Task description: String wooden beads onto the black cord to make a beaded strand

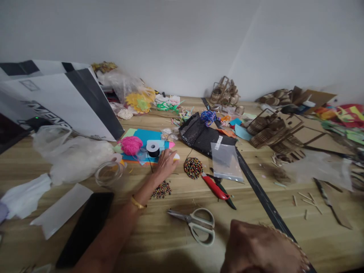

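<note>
My left hand (166, 162) reaches forward across the wooden table (159, 227), fingers curled down onto the coloured paper sheets (148, 137) just right of a spool of black cord (153, 148). What its fingers grip, if anything, is hidden. A gold bangle sits on that wrist. A round mat of coloured beads (193, 168) lies to the hand's right, and a small heap of loose beads (161, 190) lies beside the forearm. My right hand (256, 248) is close to the camera at the bottom right, fingers closed in a fist, with a beaded strand along its wrist.
White-handled scissors (197, 224) and red-handled pliers (216, 187) lie nearby. A pink yarn ball (131, 145), a clear jar (109, 173), a plastic zip bag (226, 162), a black mesh pouch (201, 135), a black phone (87, 227) and a white shopping bag (57, 98) surround them. Wooden craft models (270, 131) crowd the right.
</note>
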Tool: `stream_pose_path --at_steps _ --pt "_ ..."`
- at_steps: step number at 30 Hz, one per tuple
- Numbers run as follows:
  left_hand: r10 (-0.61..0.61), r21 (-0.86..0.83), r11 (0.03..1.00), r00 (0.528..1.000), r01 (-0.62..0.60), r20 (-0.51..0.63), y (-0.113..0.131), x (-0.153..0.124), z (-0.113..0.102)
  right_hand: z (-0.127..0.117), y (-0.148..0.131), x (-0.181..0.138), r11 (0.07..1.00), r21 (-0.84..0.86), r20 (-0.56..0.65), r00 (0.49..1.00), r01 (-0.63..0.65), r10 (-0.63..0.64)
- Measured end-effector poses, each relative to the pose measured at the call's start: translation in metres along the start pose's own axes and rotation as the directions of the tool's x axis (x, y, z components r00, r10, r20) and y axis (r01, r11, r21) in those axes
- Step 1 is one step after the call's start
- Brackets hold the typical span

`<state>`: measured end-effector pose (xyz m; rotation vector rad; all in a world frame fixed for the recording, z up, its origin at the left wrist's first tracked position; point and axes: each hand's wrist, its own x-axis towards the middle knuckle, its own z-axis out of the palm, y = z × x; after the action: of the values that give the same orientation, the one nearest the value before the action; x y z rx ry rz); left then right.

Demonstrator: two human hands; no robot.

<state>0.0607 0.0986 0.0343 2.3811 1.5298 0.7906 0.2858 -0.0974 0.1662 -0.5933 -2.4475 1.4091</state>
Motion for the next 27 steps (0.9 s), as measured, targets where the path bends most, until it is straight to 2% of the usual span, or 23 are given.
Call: stream_pose_path --at_steps 2,4,6,8,11,15,18,21,24,27 --pt "-0.016 -0.064 0.998 0.998 0.013 -0.052 -0.004 -0.007 -0.009 -0.014 0.001 0.013 0.999 -0.023 0.010 0.999 -0.041 0.042" --pt "-0.051 -0.123 0.991 0.997 0.043 -0.066 -0.007 -0.016 -0.020 -0.025 0.011 0.027 0.988 -0.073 -0.001 0.991 -0.135 0.135" --pt "-0.091 -0.174 0.981 0.994 0.081 -0.055 -0.009 -0.026 -0.029 -0.032 0.031 0.045 0.946 -0.185 -0.144 0.959 -0.267 0.243" --pt "-0.113 -0.240 0.965 0.993 0.106 -0.019 -0.010 -0.037 -0.036 -0.034 0.056 0.066 0.875 -0.319 -0.310 0.912 -0.365 0.268" --pt "-0.112 -0.273 0.956 0.994 0.109 0.006 -0.010 -0.049 -0.040 -0.032 0.092 0.097 0.751 -0.454 -0.404 0.862 -0.480 0.307" --pt "-0.138 -0.120 0.982 0.988 0.145 0.064 -0.009 -0.051 -0.040 -0.031 0.114 0.128 0.603 -0.510 -0.446 0.788 -0.613 0.424" --pt "-0.196 0.057 0.980 0.974 0.191 0.112 -0.007 -0.043 -0.039 -0.027 0.115 0.140 0.533 -0.527 -0.479 0.749 -0.662 0.457" --pt "-0.232 0.112 0.969 0.964 0.218 0.129 -0.004 -0.033 -0.033 -0.020 0.114 0.146 0.473 -0.516 -0.513 0.699 -0.715 0.498" --pt "-0.249 0.093 0.967 0.960 0.238 0.131 -0.001 -0.024 -0.023 -0.014 0.116 0.148 0.469 -0.480 -0.517 0.671 -0.741 0.532" --pt "-0.269 0.044 0.963 0.953 0.266 0.139 0.000 -0.020 -0.016 -0.012 0.119 0.145 0.553 -0.392 -0.510 0.674 -0.735 0.534"
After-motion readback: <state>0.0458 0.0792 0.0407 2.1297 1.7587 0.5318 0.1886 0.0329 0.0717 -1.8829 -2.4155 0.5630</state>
